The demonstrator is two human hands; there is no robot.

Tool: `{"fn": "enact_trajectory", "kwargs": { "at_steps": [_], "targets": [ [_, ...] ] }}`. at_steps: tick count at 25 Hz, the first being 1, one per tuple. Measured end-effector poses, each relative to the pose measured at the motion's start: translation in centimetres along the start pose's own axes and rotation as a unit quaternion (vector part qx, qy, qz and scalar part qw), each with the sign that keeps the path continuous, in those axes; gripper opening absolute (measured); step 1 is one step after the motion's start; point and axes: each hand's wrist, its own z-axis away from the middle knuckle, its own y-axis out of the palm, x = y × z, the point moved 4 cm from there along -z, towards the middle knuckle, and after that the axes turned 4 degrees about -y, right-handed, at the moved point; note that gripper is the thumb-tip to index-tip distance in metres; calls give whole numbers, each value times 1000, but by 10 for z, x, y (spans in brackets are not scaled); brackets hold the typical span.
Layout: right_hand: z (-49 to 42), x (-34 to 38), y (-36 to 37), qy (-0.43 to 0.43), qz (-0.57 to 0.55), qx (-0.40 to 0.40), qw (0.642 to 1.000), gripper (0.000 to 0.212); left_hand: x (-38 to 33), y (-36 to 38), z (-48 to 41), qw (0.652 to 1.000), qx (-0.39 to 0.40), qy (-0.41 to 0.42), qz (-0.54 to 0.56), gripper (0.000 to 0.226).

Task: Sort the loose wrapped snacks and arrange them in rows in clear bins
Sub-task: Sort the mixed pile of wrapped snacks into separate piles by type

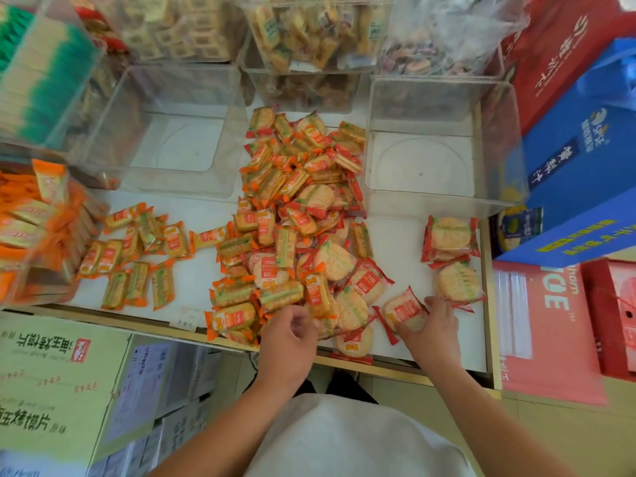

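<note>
Our left hand (287,342) hovers at the near edge of the snack pile (296,215), fingers loosely curled; we cannot tell if it holds anything. Our right hand (435,328) grips a round cracker pack (402,309) in glossy, crinkled film. Its crimped red ends run diagonally, from near our left wrist to beyond our right fingertips. The white shelf (402,242) ends just under both wrists, with bare surface between pile and right hand. Stacked round packs (454,280) lie just past the right fingertips, with a rigid clear bin (444,142) beyond. Orange rectangular packs (137,256) lie outside the left hand, mostly pointing away from us.
</note>
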Motion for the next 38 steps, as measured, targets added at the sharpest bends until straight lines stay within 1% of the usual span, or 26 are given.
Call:
{"fn": "enact_trajectory", "kwargs": {
  "at_steps": [1,2,3,4,6,7,8,10,13,16,19,21,22,23,25,26,27,28,29,31,32,34,36,38],
  "targets": [
    [4,7,-3,-24,-4,-19,1000,68,-5,-2,-7,1000,-16,0,-2,17],
    [8,18,-6,-59,-6,-36,998,59,-11,-2,-13,1000,-25,4,-8,22],
    [13,32,-7,-89,-19,-42,995,46,-18,0,-19,999,-31,16,-21,23],
    [18,49,-5,-112,-44,-32,992,34,-26,-1,-24,998,-42,39,-37,22],
    [28,83,5,-155,-77,6,985,16,-32,-7,-29,984,-81,100,-127,18],
    [30,99,12,-174,-74,21,982,12,-28,-13,-32,970,-92,123,-190,25],
    [30,114,20,-187,-67,35,979,15,-20,-20,-35,956,-89,135,-246,33],
    [28,133,39,-182,-51,64,980,31,-4,-31,-41,937,-67,137,-314,38],
    [22,141,61,-166,-3,92,982,51,4,-39,-50,925,-30,169,-340,45],
    [21,140,69,-157,-9,98,983,54,3,-40,-60,917,-2,189,-350,63],
    [23,145,60,-142,-53,75,986,56,-1,-54,-63,923,11,205,-327,66],
    [24,148,47,-125,-87,47,987,49,0,-73,-61,933,2,214,-290,62],
    [28,153,40,-114,-109,38,987,45,4,-88,-59,944,-13,201,-262,59],
    [31,161,36,-106,-135,40,984,41,12,-107,-58,958,-35,169,-229,52],
    [33,187,41,-106,-172,69,977,29,43,-144,-57,978,-81,71,-177,34],
    [32,202,50,-109,-178,82,975,23,61,-159,-56,983,-85,29,-162,29],
    [31,217,59,-112,-177,84,974,19,77,-168,-54,985,-75,8,-155,29],
    [28,228,68,-116,-167,78,976,20,88,-172,-52,988,-57,9,-146,32],
    [24,236,78,-119,-139,72,980,27,94,-171,-52,991,-32,14,-127,34],
    [15,243,94,-107,-69,75,989,44,99,-157,-52,995,37,-13,-91,40],
    [13,244,98,-100,-56,78,990,47,100,-148,-53,994,58,-31,-82,43],
    [11,247,99,-94,-70,78,990,44,97,-135,-58,995,54,-44,-73,44],
    [9,251,97,-88,-94,70,989,42,94,-129,-63,997,27,-45,-49,40],
    [7,256,94,-89,-130,65,985,48,92,-128,-68,999,8,-45,-24,36]
  ]
}}
